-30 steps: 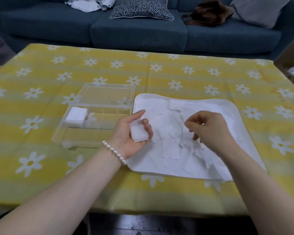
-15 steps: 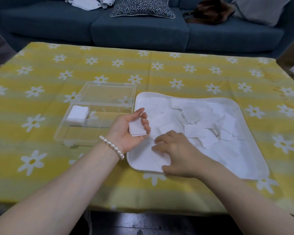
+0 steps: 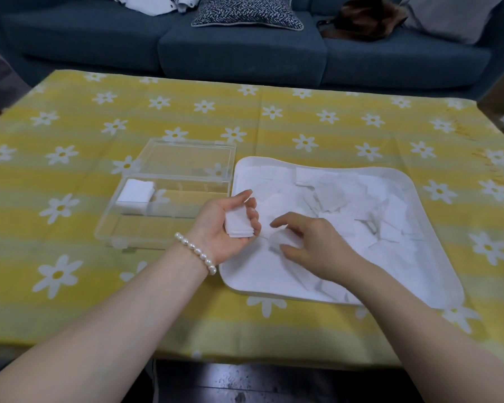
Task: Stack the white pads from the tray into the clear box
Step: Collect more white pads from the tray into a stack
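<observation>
Your left hand (image 3: 226,228) is turned palm up at the left edge of the white tray (image 3: 437,274), with its fingers curled round a small stack of white pads (image 3: 239,225) that lies in the palm; the thumb reaches over the top of that stack. A pearl bracelet (image 3: 195,251) sits on your left wrist. Your right hand (image 3: 314,248) is palm down over the near left part of the tray, fingers and thumb curved toward a single pad (image 3: 284,238) beneath them; the fingertips appear to pinch that pad, though the contact is partly hidden by the hand itself. The remaining loose pads (image 3: 346,199) lie scattered and overlapping across the tray, mostly in its far and right portions. The clear box (image 3: 146,225) stands on the table just left of the tray, its lid (image 3: 186,158) folded open and lying flat on the far side. One neat pile of pads (image 3: 136,193) already occupies the far left corner of the box; the rest of the box interior shows only the tablecloth through its base. The table carries a yellow striped tablecloth (image 3: 70,257) printed with white daisies. Beyond the table stands a blue sofa (image 3: 239,53) bearing a patterned cushion (image 3: 245,10).
</observation>
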`<state>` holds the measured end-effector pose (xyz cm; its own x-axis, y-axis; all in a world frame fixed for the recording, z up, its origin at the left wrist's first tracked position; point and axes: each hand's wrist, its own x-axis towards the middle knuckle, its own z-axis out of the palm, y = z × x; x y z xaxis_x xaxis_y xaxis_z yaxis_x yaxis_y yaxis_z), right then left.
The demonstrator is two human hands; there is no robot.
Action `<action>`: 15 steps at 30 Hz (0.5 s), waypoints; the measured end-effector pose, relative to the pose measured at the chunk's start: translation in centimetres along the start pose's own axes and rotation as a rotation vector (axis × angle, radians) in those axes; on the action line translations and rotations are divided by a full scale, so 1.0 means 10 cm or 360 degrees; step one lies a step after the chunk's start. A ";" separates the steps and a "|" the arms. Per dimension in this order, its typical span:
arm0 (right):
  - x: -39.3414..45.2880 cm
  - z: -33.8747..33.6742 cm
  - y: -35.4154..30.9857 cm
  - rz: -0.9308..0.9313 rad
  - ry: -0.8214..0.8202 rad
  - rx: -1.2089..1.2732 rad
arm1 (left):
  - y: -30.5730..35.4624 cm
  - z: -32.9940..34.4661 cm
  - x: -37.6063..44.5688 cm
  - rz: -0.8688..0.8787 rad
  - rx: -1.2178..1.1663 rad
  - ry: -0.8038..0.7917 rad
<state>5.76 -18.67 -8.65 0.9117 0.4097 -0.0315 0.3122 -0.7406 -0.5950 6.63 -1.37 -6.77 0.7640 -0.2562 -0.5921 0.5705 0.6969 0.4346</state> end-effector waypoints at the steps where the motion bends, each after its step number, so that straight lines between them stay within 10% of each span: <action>1: 0.01 -0.05 0.00 0.0042 0.0031 0.0115 | 0.00 0.00 0.00 0.0000 0.0008 0.0005; 10: 0.13 -0.21 0.02 0.0846 0.0244 0.1969 | -0.08 -0.01 0.03 -0.0119 0.0318 0.0063; 15: 0.13 -0.14 -0.01 0.0849 0.0293 0.2019 | -0.24 0.04 0.01 -0.0025 0.0593 0.0095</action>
<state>7.31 -18.81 -7.51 0.8953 0.0844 -0.4374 -0.4442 0.2416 -0.8627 5.40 -3.32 -7.62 0.7416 -0.2177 -0.6346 0.6610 0.3989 0.6356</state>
